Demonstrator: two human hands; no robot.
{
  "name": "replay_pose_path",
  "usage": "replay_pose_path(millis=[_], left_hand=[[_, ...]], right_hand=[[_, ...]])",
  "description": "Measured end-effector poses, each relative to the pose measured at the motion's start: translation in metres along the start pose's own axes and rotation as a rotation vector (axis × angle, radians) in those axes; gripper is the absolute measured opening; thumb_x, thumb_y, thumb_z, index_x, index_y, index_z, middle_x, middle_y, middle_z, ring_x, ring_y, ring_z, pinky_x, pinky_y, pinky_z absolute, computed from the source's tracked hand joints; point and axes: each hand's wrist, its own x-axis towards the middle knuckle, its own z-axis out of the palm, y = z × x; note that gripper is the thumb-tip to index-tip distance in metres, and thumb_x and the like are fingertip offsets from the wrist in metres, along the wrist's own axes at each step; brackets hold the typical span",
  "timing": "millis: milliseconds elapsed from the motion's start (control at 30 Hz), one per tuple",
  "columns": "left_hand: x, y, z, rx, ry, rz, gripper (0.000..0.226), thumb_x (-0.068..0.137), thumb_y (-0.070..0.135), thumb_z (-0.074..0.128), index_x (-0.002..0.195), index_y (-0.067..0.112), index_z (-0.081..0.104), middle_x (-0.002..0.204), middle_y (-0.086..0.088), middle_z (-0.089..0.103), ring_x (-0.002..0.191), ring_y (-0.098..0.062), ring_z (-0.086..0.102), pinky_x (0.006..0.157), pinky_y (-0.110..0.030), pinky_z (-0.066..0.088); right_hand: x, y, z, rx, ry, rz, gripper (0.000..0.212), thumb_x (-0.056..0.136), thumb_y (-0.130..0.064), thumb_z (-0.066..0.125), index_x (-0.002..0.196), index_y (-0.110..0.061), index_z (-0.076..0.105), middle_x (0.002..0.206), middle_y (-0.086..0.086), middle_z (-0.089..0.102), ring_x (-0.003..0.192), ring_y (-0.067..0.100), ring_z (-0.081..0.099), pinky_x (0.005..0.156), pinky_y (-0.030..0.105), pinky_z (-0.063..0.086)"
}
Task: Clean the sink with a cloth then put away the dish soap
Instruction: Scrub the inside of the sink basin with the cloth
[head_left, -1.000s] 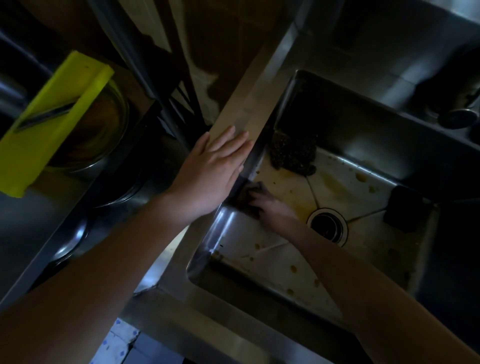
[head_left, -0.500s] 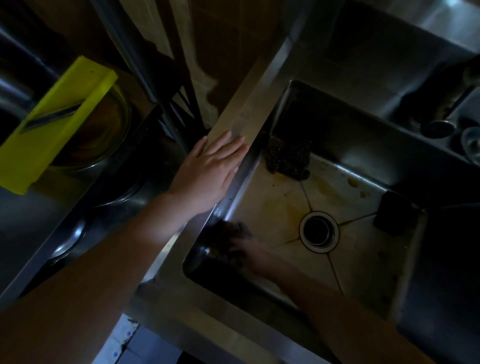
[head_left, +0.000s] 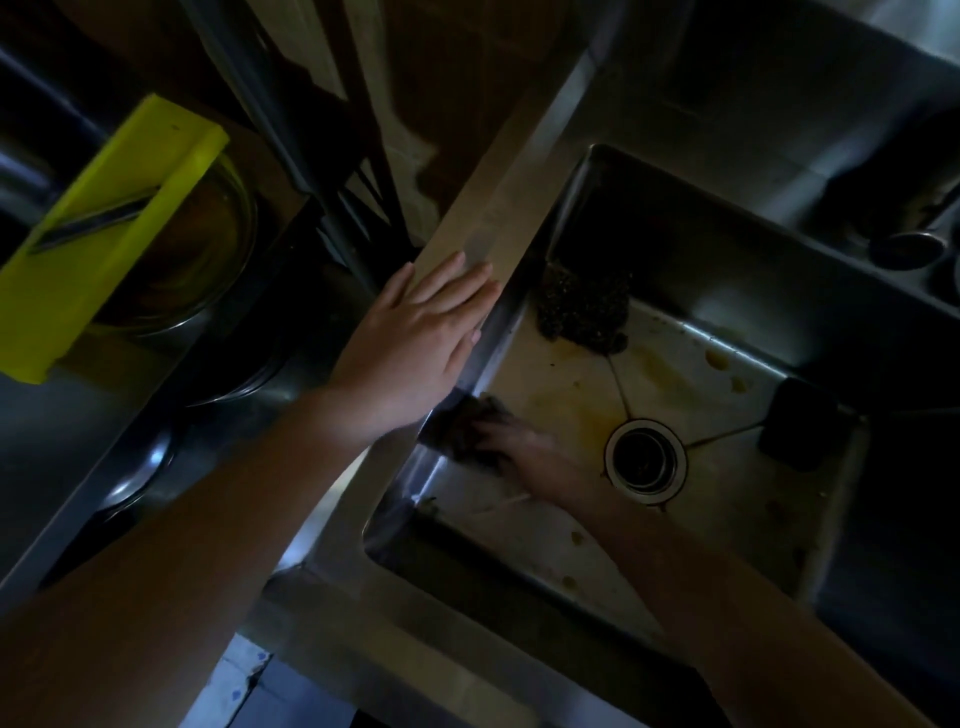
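Observation:
The steel sink (head_left: 519, 171) has a stained floor with a round drain (head_left: 644, 460) in the middle. My right hand (head_left: 524, 454) is down in the basin against the left wall, its fingers curled over a dark cloth (head_left: 460, 426) that lies on the sink floor; the hand is blurred. My left hand (head_left: 415, 343) rests flat with straight fingers on the sink's left rim, just above the cloth. No dish soap bottle can be made out in the dim light.
A dark scouring pad (head_left: 582, 312) sits in the basin's far left corner and a dark block (head_left: 800, 426) at its right side. Left of the sink, a yellow slicer (head_left: 104, 249) lies across a glass bowl (head_left: 218, 249). A round metal item (head_left: 909, 249) stands at the upper right.
My right hand has slid the cloth from the near left corner farther along the left wall. My left hand has stayed on the rim.

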Motion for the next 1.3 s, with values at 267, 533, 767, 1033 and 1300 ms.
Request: replay_pose_path(millis=[267,533,767,1033,1300], left_hand=[[-0.001,0.000,0.001,0.005,0.035,0.008,0.046,0.095,0.025,0.035,0.141,0.019,0.039,0.150,0.003,0.035,0.141,-0.015,0.022,0.112,-0.041,0.015],[0.000,0.002,-0.001,0.004,0.009,0.002,0.047,0.096,0.028,0.031,0.141,0.019,0.039,0.151,0.003,0.034,0.142,-0.015,0.020,0.113,-0.039,0.011],[0.001,0.004,-0.002,0.004,0.018,-0.001,0.045,0.095,0.024,0.038,0.139,0.018,0.042,0.149,0.002,0.036,0.141,-0.017,0.024,0.112,-0.043,0.016],[0.001,0.004,-0.004,0.005,0.010,-0.005,0.046,0.095,0.025,0.036,0.140,0.017,0.042,0.149,0.002,0.036,0.142,-0.016,0.023,0.112,-0.043,0.016],[0.000,0.001,-0.002,0.006,0.000,-0.013,0.047,0.096,0.027,0.031,0.142,0.020,0.038,0.151,0.004,0.032,0.143,-0.013,0.018,0.113,-0.038,0.009]], right_hand=[[0.050,0.039,-0.065,0.053,0.272,0.286,0.035,0.083,0.003,0.053,0.115,-0.004,0.067,0.127,0.019,0.060,0.118,0.035,0.055,0.100,0.040,0.043],[0.021,0.017,-0.022,-0.010,0.217,0.343,0.039,0.087,-0.011,0.050,0.121,-0.027,0.063,0.135,0.003,0.057,0.116,0.028,0.058,0.096,0.032,0.046],[-0.048,-0.015,0.057,-0.007,-0.035,-0.088,0.041,0.093,-0.026,0.045,0.133,-0.019,0.054,0.151,0.008,0.036,0.145,0.023,0.020,0.121,0.038,0.013],[-0.034,-0.010,0.034,-0.087,-0.074,-0.180,0.027,0.089,-0.013,0.056,0.114,-0.008,0.066,0.131,0.012,0.057,0.132,0.025,0.044,0.118,0.036,0.023],[0.016,0.036,-0.041,-0.088,0.158,0.194,0.036,0.088,-0.008,0.052,0.120,-0.019,0.062,0.149,-0.002,0.041,0.134,0.022,0.043,0.106,0.032,0.039]])
